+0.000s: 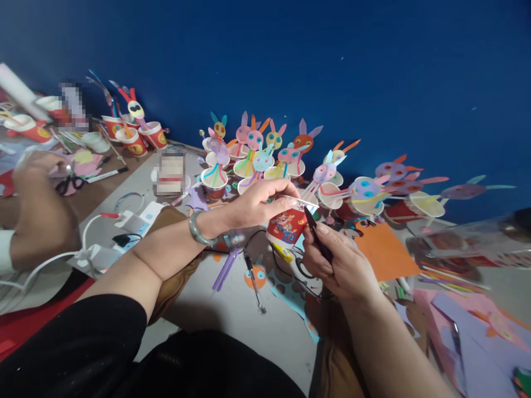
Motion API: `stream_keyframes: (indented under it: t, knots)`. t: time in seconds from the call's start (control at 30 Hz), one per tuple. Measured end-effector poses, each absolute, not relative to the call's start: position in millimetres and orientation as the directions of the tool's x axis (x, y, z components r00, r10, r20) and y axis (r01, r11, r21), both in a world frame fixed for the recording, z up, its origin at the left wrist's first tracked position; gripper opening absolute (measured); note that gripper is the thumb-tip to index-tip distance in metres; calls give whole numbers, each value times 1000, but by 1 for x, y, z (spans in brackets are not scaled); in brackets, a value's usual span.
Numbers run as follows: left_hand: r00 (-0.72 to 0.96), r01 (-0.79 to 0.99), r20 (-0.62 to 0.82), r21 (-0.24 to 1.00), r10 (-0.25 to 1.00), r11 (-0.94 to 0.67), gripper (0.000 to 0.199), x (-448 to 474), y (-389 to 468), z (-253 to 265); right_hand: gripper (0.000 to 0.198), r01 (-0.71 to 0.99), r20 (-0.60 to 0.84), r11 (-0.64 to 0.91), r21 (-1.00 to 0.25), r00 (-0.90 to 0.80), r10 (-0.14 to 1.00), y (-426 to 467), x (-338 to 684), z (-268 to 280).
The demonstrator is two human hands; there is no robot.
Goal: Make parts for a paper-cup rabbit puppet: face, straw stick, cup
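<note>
In my left hand (265, 202) is a red paper cup (284, 225) with a printed cartoon figure, its rim pinched between thumb and fingers. My right hand (338, 260) is closed around a slim black pointed tool (318, 239); its tip meets the cup near the rim. Whether the tool is a knife or something else, I cannot tell. Under the hands lie a black pen (255, 284), purple straws (226, 271) and an orange paper disc (254, 276) with blue eyes.
Several paper cups with bunny heads (263, 160) line the blue wall. A power strip (141, 221) with white cables lies left. Orange paper (384, 249) and purple sheets (467, 326) lie right, near a plastic bottle (464, 243). Another person's arm (43, 221) reaches in beside black scissors (71, 179).
</note>
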State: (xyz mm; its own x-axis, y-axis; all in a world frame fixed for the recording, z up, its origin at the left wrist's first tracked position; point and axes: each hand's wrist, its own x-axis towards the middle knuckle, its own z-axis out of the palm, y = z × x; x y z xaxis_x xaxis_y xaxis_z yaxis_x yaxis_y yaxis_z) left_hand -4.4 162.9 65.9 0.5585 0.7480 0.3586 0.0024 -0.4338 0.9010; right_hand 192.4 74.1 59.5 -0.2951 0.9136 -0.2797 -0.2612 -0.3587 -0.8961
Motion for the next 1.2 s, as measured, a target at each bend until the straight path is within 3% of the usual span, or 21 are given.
stream_keyframes:
  t: [0.4, 0.67, 1.0, 1.1, 1.2]
  knots:
    - [624, -17, 278, 939, 730, -343, 12, -7, 166, 69, 44, -163, -293, -355, -920, -316, 902, 76, 202, 66]
    - [662, 53, 285, 905, 694, -422, 14, -10, 166, 73, 47, -22, -263, -281, -959, -284, 922, 78, 208, 67]
    - [679, 122, 302, 852, 669, -509, 12, -12, 165, 75, 61, 298, -39, 39, -954, -251, 967, 83, 212, 68]
    - [676, 131, 302, 848, 672, -513, 13, -12, 165, 75, 59, 288, -31, 39, -957, -233, 972, 82, 210, 66]
    - [679, 138, 294, 849, 673, -511, 14, -12, 164, 75, 55, 175, -106, -65, -982, -237, 966, 81, 210, 64]
